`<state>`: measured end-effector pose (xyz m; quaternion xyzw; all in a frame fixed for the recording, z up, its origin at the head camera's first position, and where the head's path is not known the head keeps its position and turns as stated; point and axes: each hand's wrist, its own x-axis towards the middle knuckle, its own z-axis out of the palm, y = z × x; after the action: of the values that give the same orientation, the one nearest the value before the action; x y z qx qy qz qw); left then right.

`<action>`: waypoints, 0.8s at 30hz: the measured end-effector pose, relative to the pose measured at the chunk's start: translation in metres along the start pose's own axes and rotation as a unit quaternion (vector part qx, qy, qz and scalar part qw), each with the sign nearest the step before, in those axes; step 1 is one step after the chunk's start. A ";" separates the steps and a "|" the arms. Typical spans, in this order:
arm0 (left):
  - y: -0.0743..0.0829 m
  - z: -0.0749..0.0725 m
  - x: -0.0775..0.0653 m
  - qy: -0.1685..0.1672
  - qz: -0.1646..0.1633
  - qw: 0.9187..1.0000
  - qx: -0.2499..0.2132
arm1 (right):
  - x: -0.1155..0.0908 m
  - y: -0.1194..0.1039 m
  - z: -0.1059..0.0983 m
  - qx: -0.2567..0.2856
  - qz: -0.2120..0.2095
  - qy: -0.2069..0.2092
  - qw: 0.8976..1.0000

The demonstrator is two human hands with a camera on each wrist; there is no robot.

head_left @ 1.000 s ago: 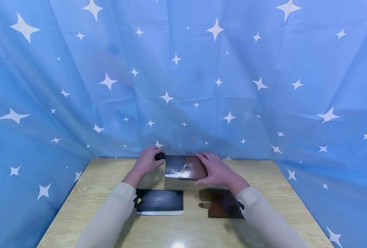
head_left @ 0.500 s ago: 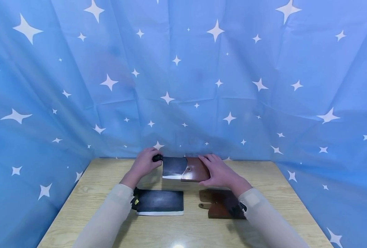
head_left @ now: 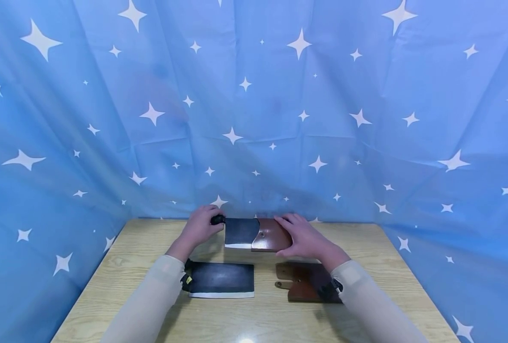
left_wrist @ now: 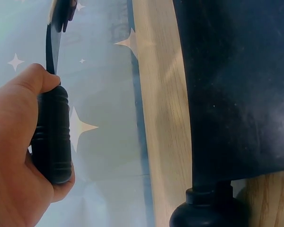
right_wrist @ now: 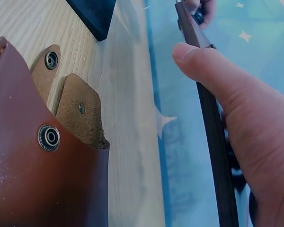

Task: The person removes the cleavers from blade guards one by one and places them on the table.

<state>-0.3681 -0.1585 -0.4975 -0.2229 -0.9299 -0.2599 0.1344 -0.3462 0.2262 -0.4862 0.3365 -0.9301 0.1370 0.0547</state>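
Observation:
My left hand (head_left: pixel 199 226) grips the black handle (left_wrist: pixel 54 135) of a cleaver (head_left: pixel 239 233), raised above the far part of the table. A brown leather knife sheath (head_left: pixel 268 237) covers the far end of its blade, leaving the part near the handle bare, with a pale edge facing down. Around the sheath's right end my right hand (head_left: pixel 307 240) holds on, thumb along its lower edge in the head view. A second cleaver (head_left: pixel 221 278) lies flat near my left wrist. Under my right forearm rests another brown sheath (head_left: pixel 301 291), its snap strap (right_wrist: pixel 46 71) undone.
The wooden table (head_left: pixel 237 319) runs up to a blue curtain (head_left: pixel 254 119) with white stars, hanging at its back and sides. The second cleaver's handle (left_wrist: pixel 208 208) shows in the left wrist view.
My hands have drawn slightly apart since one second ago, and more bare blade shows outside the sheath. In the last half second almost nothing moves. The items on the table stay put.

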 end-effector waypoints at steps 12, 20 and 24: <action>0.001 -0.001 -0.001 -0.007 -0.011 1.000 -0.012 | 0.000 0.001 -0.006 0.005 0.005 -0.011 1.000; -0.002 -0.004 -0.003 -0.005 -0.008 1.000 -0.003 | -0.005 0.001 -0.009 0.000 0.018 -0.014 1.000; -0.003 -0.003 -0.004 -0.005 -0.003 1.000 -0.002 | -0.006 0.000 -0.009 0.007 0.024 -0.015 1.000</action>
<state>-0.3658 -0.1634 -0.4975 -0.2213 -0.9308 -0.2612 0.1284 -0.3410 0.2324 -0.4787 0.3164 -0.9377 0.1394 0.0349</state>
